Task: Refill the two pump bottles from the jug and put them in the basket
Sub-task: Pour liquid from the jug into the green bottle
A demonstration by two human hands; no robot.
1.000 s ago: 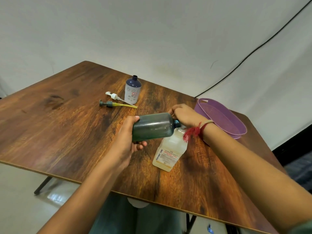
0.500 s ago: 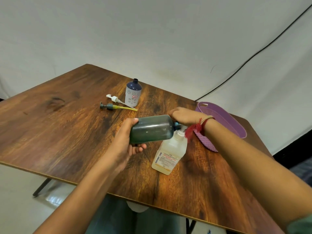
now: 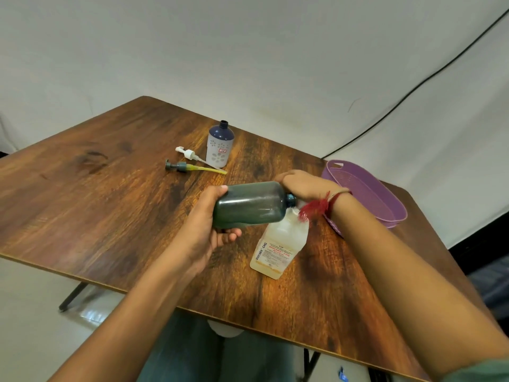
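Observation:
My left hand (image 3: 205, 230) grips the base of a dark green bottle (image 3: 249, 204), held on its side above the table with its open neck pointing right. Under that neck stands the clear jug (image 3: 278, 244) with a printed label and pale liquid. My right hand (image 3: 304, 186) curls over the jug's top, close to the bottle's mouth; what its fingers hold is hidden. A blue and white bottle (image 3: 220, 144) stands open farther back. Two pump heads lie beside it, a white pump (image 3: 190, 155) and a grey pump with a yellow tube (image 3: 190, 167).
A purple basket (image 3: 366, 191) sits at the table's right side, just behind my right wrist. The wooden table (image 3: 96, 194) ends close to my body at the front edge. A black cable runs down the white wall at right.
Hands, bottle and jug keep the same pose. The view has shifted slightly.

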